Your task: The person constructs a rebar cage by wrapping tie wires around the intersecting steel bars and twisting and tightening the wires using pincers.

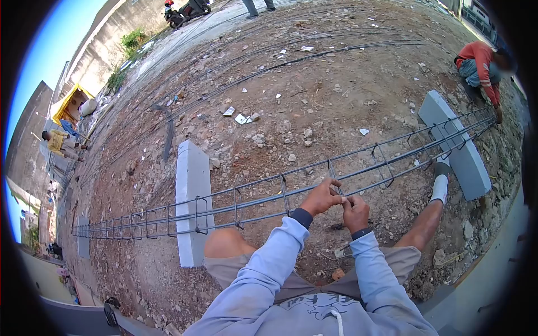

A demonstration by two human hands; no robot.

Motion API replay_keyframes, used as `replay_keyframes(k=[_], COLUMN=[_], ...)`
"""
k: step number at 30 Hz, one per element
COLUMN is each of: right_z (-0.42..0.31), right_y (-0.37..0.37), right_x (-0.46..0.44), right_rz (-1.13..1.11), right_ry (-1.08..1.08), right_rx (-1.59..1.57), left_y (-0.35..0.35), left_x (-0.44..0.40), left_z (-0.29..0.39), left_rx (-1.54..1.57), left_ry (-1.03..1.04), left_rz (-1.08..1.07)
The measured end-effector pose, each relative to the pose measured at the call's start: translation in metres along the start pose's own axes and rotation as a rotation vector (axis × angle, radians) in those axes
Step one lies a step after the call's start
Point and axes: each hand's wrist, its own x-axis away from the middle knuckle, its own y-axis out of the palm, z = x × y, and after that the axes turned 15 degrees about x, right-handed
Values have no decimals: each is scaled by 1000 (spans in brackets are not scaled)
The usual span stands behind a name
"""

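Note:
A long rebar cage, made of steel bars with square stirrups, runs across in front of me. My left hand is closed in a pinch beside a stirrup near the cage's middle, against its near side. Close by, slightly lower and to the right, my right hand is also closed, with its fingertips almost meeting those of the left. Whatever is between the fingers is too small to make out. Under the cage stand a pale block at my left and another pale block at my right.
A co-worker in a red top crouches at the cage's right end, a hand at the bars. Another person sits far left near a yellow tarp. Long loose bars lie on the rubble-strewn ground. A motorcycle stands behind.

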Motion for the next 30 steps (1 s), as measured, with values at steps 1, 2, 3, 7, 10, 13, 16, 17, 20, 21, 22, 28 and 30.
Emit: replay_keyframes(k=[1,2,3,7,10,13,16,17,20,21,22,28,30], right_z=[1,1,1,-5,-5,-4,-7,-4,-4,-19,-28,-39,-38], right_y=[-1,-2,-4,-10,-14,-17,-26,-26,-27,-37,-40,-39,-36], right_x=[-1,-2,-3,-6,-11,-21,-32,-34,-41,-41,-42,-55,-56], right_rz=[-13,-24,-34,-51,-114,-222,-350,-388,-503,-536,-569,-702,-721], right_ry=[-7,-15,-23,-32,-23,-6,58,76,195,265,336,494,549], right_rx=[2,4,5,51,77,136,168,154,35,7,-19,61,60], left_y=[2,2,0,-5,-10,-14,-16,-17,-16,-14,-11,-2,2], left_x=[2,0,-1,-10,-9,-12,-17,-19,-25,-24,-20,-19,-13], left_z=[2,-3,-6,-13,-7,-5,-10,-12,-19,-16,-7,-16,-19], left_rx=[-58,-56,-54,-42,-35,-56,-59,-53,-76,-95,-172,-406,-538], left_ry=[0,-2,-4,-124,-195,-224,-227,-221,-209,-217,-213,-46,81], left_rz=[23,30,37,-58,-135,-187,-233,-242,-296,-275,-266,-128,3])
